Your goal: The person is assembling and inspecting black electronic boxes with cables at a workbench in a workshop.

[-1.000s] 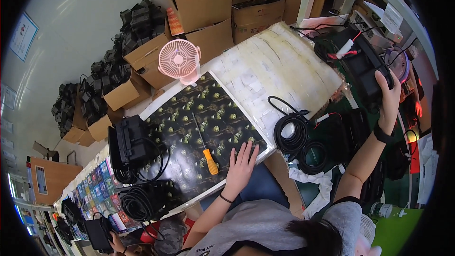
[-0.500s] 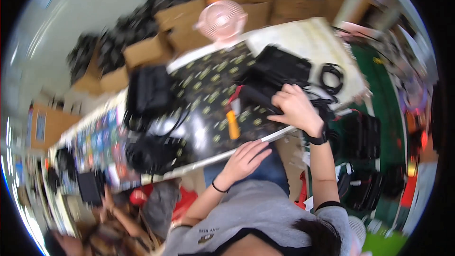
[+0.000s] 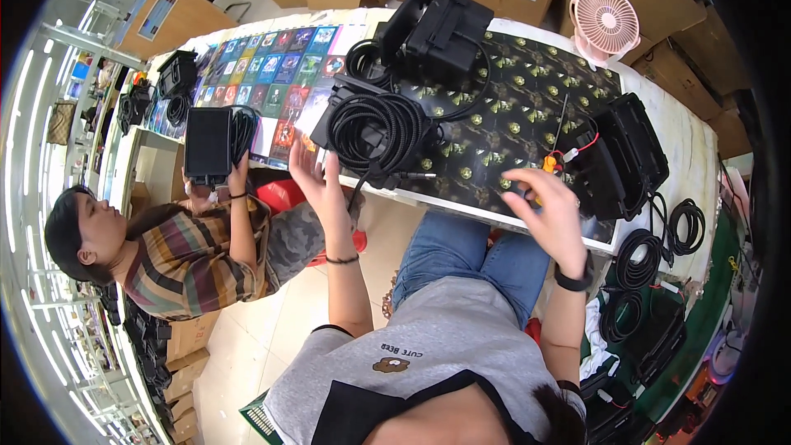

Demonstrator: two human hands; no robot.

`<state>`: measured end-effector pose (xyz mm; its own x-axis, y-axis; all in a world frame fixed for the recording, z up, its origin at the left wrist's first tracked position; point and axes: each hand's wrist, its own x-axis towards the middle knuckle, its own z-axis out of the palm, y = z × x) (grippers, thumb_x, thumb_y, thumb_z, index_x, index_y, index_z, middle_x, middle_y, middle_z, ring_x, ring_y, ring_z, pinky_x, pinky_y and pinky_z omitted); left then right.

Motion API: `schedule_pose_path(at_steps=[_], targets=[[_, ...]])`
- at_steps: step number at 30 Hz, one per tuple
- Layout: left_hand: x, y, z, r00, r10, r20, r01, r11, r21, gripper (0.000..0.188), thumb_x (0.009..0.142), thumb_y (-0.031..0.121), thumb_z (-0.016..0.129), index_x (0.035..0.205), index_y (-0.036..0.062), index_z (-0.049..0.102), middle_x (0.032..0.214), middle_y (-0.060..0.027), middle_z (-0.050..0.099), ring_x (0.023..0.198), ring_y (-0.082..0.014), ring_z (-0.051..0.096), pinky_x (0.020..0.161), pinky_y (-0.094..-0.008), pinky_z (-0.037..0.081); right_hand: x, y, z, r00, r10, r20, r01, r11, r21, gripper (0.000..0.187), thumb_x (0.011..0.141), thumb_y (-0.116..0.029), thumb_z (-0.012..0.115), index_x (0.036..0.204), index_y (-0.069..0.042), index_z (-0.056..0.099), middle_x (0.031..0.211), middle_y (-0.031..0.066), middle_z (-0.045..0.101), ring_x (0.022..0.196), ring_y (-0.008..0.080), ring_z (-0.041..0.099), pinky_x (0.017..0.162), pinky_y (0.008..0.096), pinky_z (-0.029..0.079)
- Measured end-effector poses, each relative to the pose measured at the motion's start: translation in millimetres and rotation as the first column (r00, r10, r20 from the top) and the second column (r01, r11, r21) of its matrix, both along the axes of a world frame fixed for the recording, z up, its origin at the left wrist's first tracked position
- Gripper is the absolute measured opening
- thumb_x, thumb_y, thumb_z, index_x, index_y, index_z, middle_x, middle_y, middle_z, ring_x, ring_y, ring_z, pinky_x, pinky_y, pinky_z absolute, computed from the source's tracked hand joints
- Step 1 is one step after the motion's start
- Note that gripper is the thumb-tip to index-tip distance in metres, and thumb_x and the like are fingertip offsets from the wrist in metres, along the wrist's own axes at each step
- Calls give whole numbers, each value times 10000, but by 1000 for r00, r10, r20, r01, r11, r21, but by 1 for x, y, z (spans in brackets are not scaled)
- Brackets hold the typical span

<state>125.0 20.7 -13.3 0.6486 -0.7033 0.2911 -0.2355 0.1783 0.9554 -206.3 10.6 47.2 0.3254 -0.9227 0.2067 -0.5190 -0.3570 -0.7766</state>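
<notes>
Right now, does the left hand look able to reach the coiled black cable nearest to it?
Probably yes: the left hand looks empty and close to the coiled black cable, and nothing visible lies between them.

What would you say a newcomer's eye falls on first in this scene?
Probably the pink fan at the far edge of the table, toward the right. After that, the black cable coil beside the left hand and the open black case right of the right hand.
</notes>
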Motion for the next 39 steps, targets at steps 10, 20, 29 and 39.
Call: schedule_pose_path(at_steps=[10,20,29,39], targets=[[53,-39,7,900,-412,-140,433,882,185,559,898,165,678,1398,24,470,1297,-95,541,1166,-186,533,982,-303,436,82,-18,-78,853,60,519,-259,911,320,718,898,-249,699,1497,-129,322,1461,167,440,1263,291,514,948,367,505],[-29,20,23,918,-363,156,360,932,52,908,637,97,866,1411,31,394,1346,-96,397,1245,-220,455,1048,-365,416,105,7,-104,296,-393,871,-240,852,466,697,887,-73,688,1483,-30,330,1422,116,472,1249,176,506,1035,283,410],[-23,19,7,918,-374,-133,373,927,-35,979,697,108,851,1463,147,242,1362,-79,377,1208,-208,459,949,-349,472,119,21,-94,360,-397,844,-68,891,448,633,828,-30,748,1386,26,455,1306,111,584,1190,160,549,1020,282,421],[-38,28,1,929,-193,-316,180,981,-70,788,841,9,710,1463,100,236,1198,-70,461,858,-111,531,631,-211,472,137,34,-101,339,-290,895,-168,918,360,834,846,-19,716,1510,21,213,1513,105,346,1364,185,376,1113,333,349]])
